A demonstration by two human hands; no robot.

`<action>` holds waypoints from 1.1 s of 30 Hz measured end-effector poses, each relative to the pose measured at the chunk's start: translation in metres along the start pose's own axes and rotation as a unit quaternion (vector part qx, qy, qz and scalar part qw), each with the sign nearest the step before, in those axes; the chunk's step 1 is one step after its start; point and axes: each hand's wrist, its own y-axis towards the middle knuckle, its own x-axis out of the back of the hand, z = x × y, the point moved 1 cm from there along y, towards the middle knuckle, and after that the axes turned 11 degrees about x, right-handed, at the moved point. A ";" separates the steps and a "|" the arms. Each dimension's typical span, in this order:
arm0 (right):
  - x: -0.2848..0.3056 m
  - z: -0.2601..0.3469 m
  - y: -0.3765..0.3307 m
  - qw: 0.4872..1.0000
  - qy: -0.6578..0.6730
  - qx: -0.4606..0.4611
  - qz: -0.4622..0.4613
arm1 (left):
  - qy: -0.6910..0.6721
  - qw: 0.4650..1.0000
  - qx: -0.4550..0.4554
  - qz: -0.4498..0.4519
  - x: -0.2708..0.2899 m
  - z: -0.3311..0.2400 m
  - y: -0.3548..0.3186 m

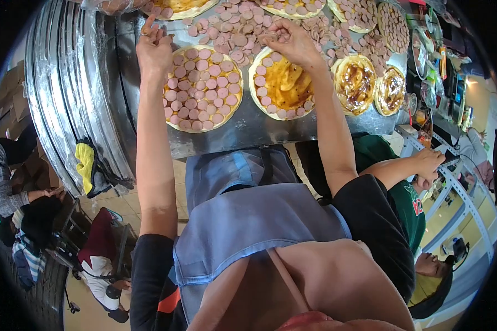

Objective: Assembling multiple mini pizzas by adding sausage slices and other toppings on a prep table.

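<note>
My right hand (295, 45) is bent over the far edge of a pizza base (284, 88) spread with orange-brown sauce. Its fingers pinch what looks like a sausage slice, partly hidden by the fingers. Pink slices line this base's left and lower rim, while its middle shows bare sauce. To the left lies a pizza (203, 91) covered with sausage slices. My left hand (156, 47) hovers by that pizza's upper left edge, fingers loosely curled and apart, holding nothing I can see. Beyond both pizzas spreads a heap of loose sausage slices (237, 25).
Two sauced bases (354, 83) (391, 91) lie right on the metal table (243, 132). More topped pizzas (356, 12) line the far side. Plastic-wrapped metal panels (61, 83) stand left, with a yellow-black glove (85, 163). A person in a green shirt (381, 154) is close at my right.
</note>
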 end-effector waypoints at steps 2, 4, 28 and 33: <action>0.003 0.005 -0.001 0.996 0.084 -0.028 0.010 | 0.063 0.997 -0.019 -0.048 0.003 -0.005 -0.008; 0.004 -0.007 -0.001 0.990 0.139 -0.022 -0.015 | 0.043 0.995 -0.066 -0.059 -0.002 -0.012 -0.018; -0.001 0.086 -0.118 0.963 0.234 0.104 -0.083 | -0.322 0.828 0.259 0.379 -0.071 0.025 -0.137; 0.010 0.102 -0.142 0.981 0.133 0.117 -0.077 | -0.253 0.862 0.276 0.343 -0.072 0.014 -0.165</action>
